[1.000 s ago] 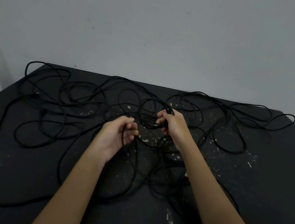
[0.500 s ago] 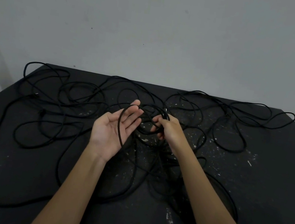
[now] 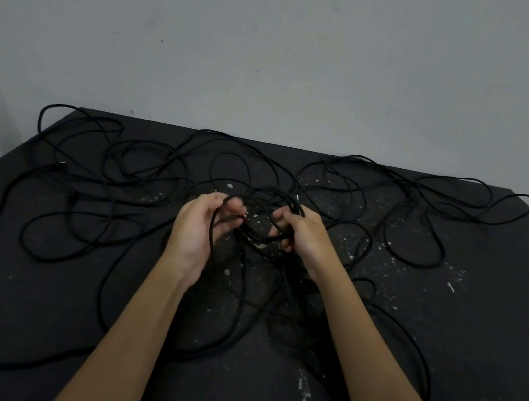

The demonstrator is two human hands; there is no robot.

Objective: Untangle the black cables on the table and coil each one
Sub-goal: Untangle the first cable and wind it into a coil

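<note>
the black cables (image 3: 146, 163) lie spread in loose, overlapping loops across most of the dark worktop (image 3: 494, 317), from the far left corner to the far right edge. one long strand curves out along the left side and comes back toward the near middle.

the left hand (image 3: 200, 225) is raised over the centre of the worktop with the palm turned inward. its fingers are curled round a single strand that runs down across the palm and drops to the worktop below.

the right hand (image 3: 302, 234) is just beside it, the two apart but near. its fingers and thumb grip a small bundle of loops (image 3: 261, 234) that hangs between the two hands. how many turns the bundle has is hard to tell, black on black. a small bright tip (image 3: 296, 198) shows just above the right hand (too small to say what sort of plug it is).

under the forearms more loops pile up in a darker clump, and one wide loop runs out past the right forearm toward the near edge.

the worktop is flecked with pale paint spots – thickest around the middle and at the near right. behind it stands a plain grey wall (image 3: 277, 49).
</note>
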